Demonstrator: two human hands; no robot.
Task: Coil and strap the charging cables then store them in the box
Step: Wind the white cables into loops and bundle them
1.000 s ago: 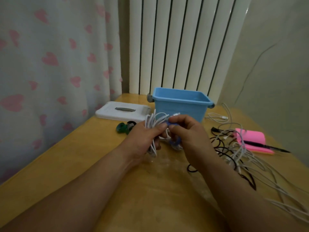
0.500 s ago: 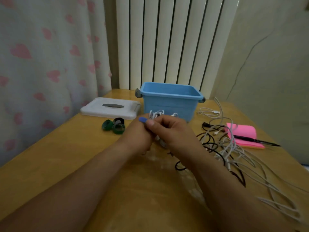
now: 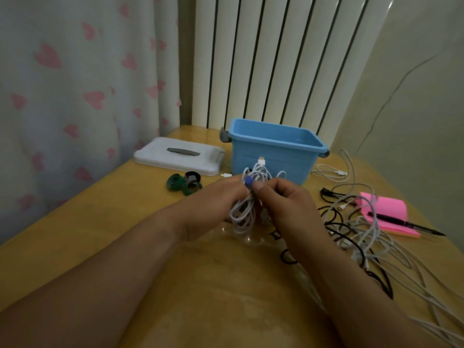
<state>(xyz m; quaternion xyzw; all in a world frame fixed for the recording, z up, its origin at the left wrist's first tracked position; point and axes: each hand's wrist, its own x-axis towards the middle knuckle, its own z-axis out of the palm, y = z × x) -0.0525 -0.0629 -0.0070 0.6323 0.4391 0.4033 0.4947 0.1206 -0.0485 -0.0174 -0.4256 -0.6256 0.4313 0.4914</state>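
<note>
One coiled cable [image 3: 244,213] stands upright, plug topmost, gripped by the left hand [image 3: 213,204], while the right hand [image 3: 288,209] pinches its blue strap [image 3: 248,183].

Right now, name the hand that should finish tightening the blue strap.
Probably the right hand: it pinches the blue strap, while the left hand grips the white cable coil.

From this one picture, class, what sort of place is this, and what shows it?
Probably a room at home: a heart-print curtain, a white radiator and a wooden table strewn with cables.
</note>
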